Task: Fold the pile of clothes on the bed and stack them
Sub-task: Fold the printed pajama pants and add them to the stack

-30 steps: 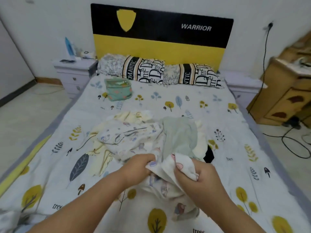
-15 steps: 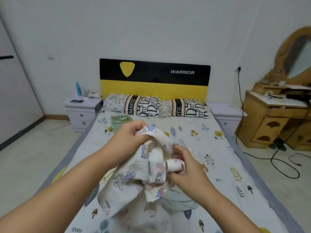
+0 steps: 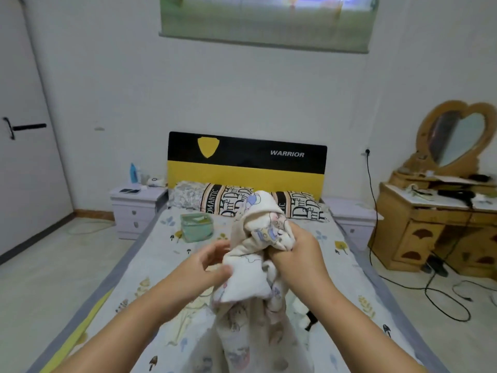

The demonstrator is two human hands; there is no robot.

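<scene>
Two hands: both are on one cloth, held up over the bed.
Cloth: a cream baby garment [image 3: 252,265] with little cartoon pictures, bunched up; its top sticks up above the right grip and the rest hangs down below both grips.
Right grip: the right hand [image 3: 298,251] has its fingers curled tight round the top bunch of the cloth.
Left grip: the left hand [image 3: 207,267] pinches a fold of the cloth between thumb and fingers, just beside and a bit lower than the right grip.
Pile: more pale clothes [image 3: 188,313] lie on the bed under the grips, partly hidden by the arms.
Bed: the sheet [image 3: 150,265] has leaves and small trees on it and spreads out below and past the grips.
Green pouch: a small green bag [image 3: 197,227] sits on the bed, beyond the left grip.
Pillows: two pillows [image 3: 215,200] with black letters lie far past the grips, against the black and yellow headboard [image 3: 242,168].
Side stand: a white nightstand [image 3: 137,208] is off beyond the left grip.
Dresser: a wooden one [image 3: 435,227] with a heart mirror is out past the right grip.
</scene>
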